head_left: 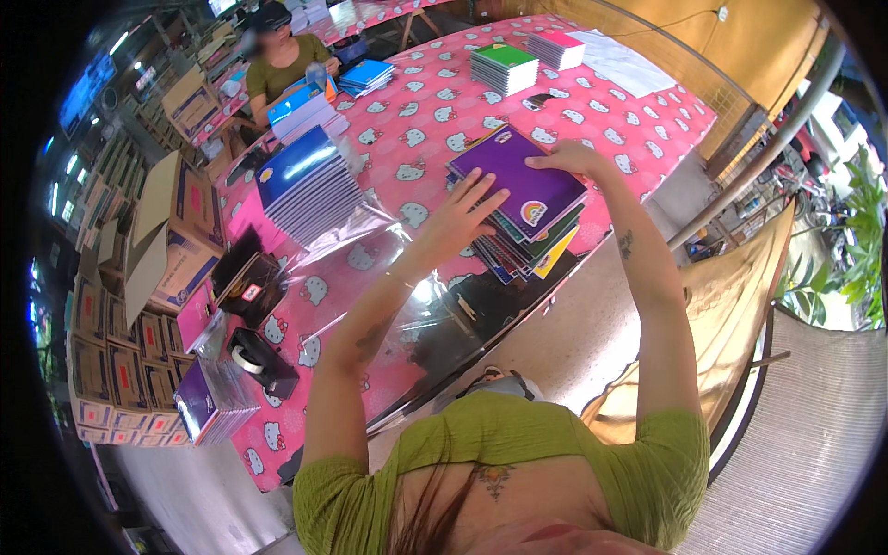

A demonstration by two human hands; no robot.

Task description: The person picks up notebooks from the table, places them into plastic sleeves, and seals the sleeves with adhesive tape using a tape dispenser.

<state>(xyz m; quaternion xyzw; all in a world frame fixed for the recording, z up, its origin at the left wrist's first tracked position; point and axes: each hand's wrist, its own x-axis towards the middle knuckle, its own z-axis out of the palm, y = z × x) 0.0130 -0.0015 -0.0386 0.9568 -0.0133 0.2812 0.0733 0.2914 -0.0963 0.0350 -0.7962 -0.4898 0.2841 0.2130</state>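
Note:
A purple spiral notebook with a rainbow badge tops an uneven stack of notebooks, whose green, yellow and dark edges stick out below it. My left hand rests on its left side, fingers spread over the cover; the thumb is by the stack's near left edge. At the far right corner, my right hand grips the purple notebook, its thumb on the cover and its other fingers mostly hidden along the edge. The stack stands near the edge of a table with a pink cat-print cover.
A tall blue notebook stack stands left on clear plastic. Green notebooks and pink notebooks are at the back. A black tape dispenser and plastic-wrapped notebooks lie near left, beside cardboard boxes. A co-worker sits across.

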